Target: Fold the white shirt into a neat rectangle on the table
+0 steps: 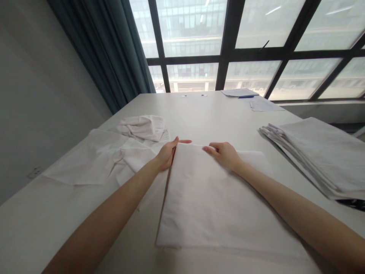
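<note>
Your head-worn camera looks forward and down over the white surface (196, 118), set close above its near part; your forearms (119, 211) show low on either side, and the wide view reaches past the far edge to the windows (191, 30) at the top of the frame.

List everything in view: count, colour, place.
Flat fabric cloth: at least one, white, centre
Crumpled fabric: count unclear, white, left
Folded fabric stack: one, white, right
Paper sheets: at least two, white, far right
Slim pen: one, blue, by sheets
Round fittings: two, white, far edge
Unclear object: one, black, right
Table: one, white, beneath
Fabric curtain: one, teal, back left
Glass window: one, dark frame, back
Wall: one, grey, left
Wall socket: one, grey, left
Left hand: one, bare, cloth's left edge
Right hand: one, bare, cloth's far edge
</note>
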### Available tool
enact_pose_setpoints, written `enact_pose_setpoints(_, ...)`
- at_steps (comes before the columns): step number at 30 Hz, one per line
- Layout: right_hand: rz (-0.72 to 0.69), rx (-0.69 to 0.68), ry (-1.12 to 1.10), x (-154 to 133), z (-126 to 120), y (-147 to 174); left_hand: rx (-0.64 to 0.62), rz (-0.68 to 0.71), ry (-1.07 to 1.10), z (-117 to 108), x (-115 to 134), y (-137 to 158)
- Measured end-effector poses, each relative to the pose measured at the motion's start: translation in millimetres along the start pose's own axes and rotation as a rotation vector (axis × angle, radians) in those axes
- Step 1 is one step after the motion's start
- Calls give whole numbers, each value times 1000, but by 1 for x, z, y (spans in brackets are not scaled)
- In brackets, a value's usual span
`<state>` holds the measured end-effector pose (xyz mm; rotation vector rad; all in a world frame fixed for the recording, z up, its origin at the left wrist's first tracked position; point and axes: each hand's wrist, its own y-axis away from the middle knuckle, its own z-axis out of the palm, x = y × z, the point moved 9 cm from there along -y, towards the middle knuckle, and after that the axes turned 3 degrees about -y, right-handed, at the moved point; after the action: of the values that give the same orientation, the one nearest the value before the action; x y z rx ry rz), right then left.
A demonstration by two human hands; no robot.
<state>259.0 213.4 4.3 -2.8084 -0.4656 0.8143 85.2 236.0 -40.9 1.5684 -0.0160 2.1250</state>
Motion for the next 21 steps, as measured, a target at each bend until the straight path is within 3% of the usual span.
enact_pose_setpoints(5,-36,39,3,-4,-2,4,-152,-142,-101,-1,-1,3)
enact_pose_setpoints(12,-80,54,8,-10,-3,6,-167,-53,-178,-9,9,2)
enact_pose_setpoints(21,-102,43,12,-11,-1,6,-165,-57,-173,-15,4,-3)
